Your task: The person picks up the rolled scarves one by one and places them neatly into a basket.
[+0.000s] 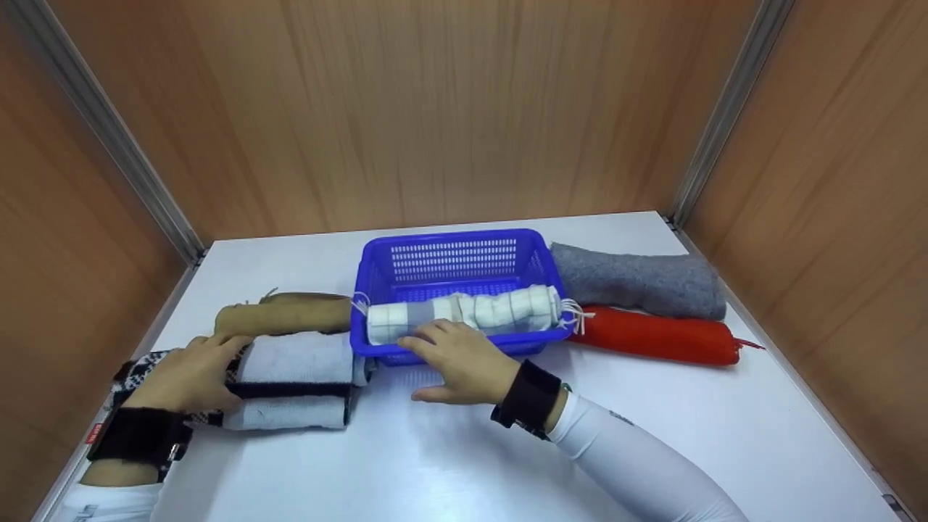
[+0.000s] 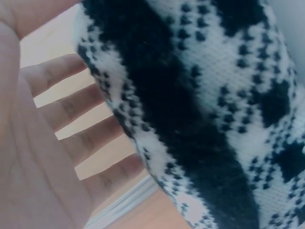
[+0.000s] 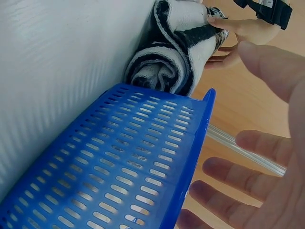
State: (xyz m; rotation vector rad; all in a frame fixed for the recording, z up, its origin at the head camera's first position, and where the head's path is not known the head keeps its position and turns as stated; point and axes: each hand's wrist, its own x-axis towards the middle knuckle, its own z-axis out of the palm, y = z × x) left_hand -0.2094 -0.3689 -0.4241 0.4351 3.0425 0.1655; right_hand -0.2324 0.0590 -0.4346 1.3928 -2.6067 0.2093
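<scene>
At the left, my left hand (image 1: 192, 373) holds a black-and-white patterned rolled scarf (image 1: 293, 359) across its width. In the left wrist view its fingers (image 2: 76, 107) reach to the far edge of the roll, tips hidden behind the knit. A blue plastic basket (image 1: 453, 238) stands in the middle with a white checked rolled scarf (image 1: 507, 308) along its front side, tassels hanging over both ends. Over the basket's front rim is my right hand (image 1: 464, 362), fingertips overlapping the checked roll in the head view. Its fingers (image 3: 228, 171) are spread and grip nothing.
A mustard-brown rolled scarf (image 1: 286, 317) lies behind the patterned one, left of the basket. On the right are a grey rolled cloth (image 1: 638, 281) and a red rolled scarf (image 1: 656, 335). Wooden panels (image 1: 464, 109) enclose the white table (image 1: 464, 464) at the back and sides.
</scene>
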